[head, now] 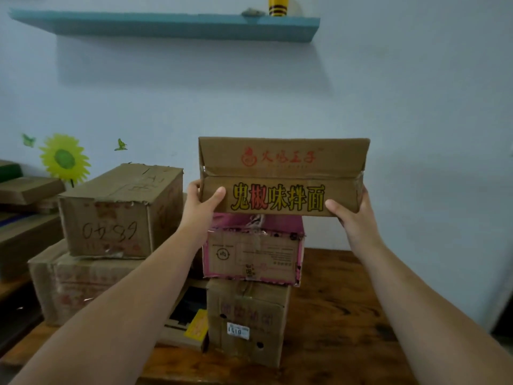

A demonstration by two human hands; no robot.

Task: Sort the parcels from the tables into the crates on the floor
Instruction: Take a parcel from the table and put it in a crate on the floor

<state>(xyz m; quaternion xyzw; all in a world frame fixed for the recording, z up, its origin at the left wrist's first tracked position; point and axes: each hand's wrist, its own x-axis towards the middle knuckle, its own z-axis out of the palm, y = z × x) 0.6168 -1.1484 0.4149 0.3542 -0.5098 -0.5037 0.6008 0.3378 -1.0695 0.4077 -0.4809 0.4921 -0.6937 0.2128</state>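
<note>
Hands first, from the head view: we count two, both raised at arm's length. The left hand (204,201) grips the left end of the printed parcel (283,176), thumb flat on its front face and fingers wrapped round the end. The right hand (352,215) grips the right end the same way, thumb in front, with its other fingers hidden behind the cardboard. That is one parcel held level, high over the wooden table (341,315). Its lower edge sits right at the top of the pink-edged box (252,254), and we cannot tell whether the two touch.

Under it we count a stack of two: the pink-edged box on the labelled brown box (247,320). To the left is another stack of two, the numbered box (119,212) on the wide carton (72,287). One flat box with a yellow patch (191,326) lies low between the stacks. Further left we see flat cartons (27,190), but their number is unclear.

Right of the middle stack the tabletop runs bare to its right edge. Above, the teal shelf (166,25) carries one yellow cup (278,5), and the wall has one sunflower sticker (64,158).
</note>
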